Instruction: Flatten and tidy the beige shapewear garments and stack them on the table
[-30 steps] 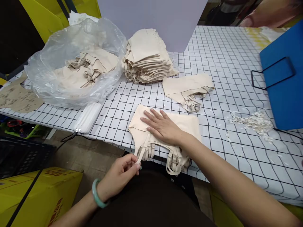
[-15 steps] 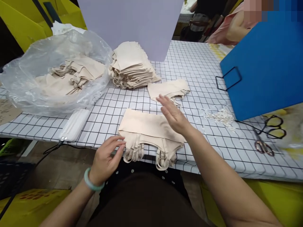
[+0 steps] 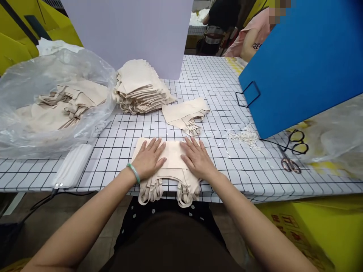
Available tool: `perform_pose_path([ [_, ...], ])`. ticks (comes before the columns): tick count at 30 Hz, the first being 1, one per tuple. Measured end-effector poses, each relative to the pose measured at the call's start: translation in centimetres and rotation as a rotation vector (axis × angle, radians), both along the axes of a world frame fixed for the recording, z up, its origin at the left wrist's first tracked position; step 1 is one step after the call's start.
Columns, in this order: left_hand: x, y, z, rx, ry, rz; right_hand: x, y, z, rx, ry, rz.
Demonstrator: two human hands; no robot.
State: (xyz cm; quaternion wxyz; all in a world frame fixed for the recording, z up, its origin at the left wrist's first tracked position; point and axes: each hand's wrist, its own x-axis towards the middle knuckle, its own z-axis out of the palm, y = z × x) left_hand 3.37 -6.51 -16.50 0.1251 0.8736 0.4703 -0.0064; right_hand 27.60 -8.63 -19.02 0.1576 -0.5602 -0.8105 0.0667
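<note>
Directly in front of me lies a beige strappy bra top [image 3: 171, 155], flat on the checked tablecloth, its looped straps hanging over the near edge. My left hand [image 3: 149, 158] rests on its left part, palm down with fingers spread. On the right part, my right hand [image 3: 197, 158] lies flat the same way. Whether more layers lie under this garment I cannot tell. Just behind it is another beige garment [image 3: 184, 112], loosely folded with its straps toward me. A tall stack of beige garments [image 3: 141, 88] stands farther back on the left.
A clear plastic bag [image 3: 93, 68] with beige garments stands at left, beside a white corded device [image 3: 73, 166]. To the right are small white scraps [image 3: 246, 136], scissors [image 3: 290, 165], black-handled scissors [image 3: 299, 142] and a blue panel [image 3: 300, 71]. A person in pink [image 3: 249, 36] is behind it.
Both hands have come down flat onto the bra top; the left moved up from its near left edge, the right lowered onto its right side. The camera view has shifted right.
</note>
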Motion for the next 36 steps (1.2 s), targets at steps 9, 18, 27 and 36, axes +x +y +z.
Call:
perform_pose_path([
  [9, 7.2, 0.2, 0.8, -0.122, -0.016, -0.267, -2.3, -15.6, 1.0, -0.286, 0.690, -0.542],
  [18, 7.2, 0.3, -0.2, -0.126, -0.017, -0.272, -3.7, -16.6, -0.3, -0.453, 1.109, -0.512],
  [27, 7.5, 0.3, 0.2, -0.144, 0.051, -0.258, -3.1, -18.4, 1.1, -0.519, 1.323, -0.450],
  [36, 7.4, 0.4, -0.2, -0.130, -0.006, -0.258, -1.9, -19.9, 1.9, -0.568, 1.181, -0.447],
])
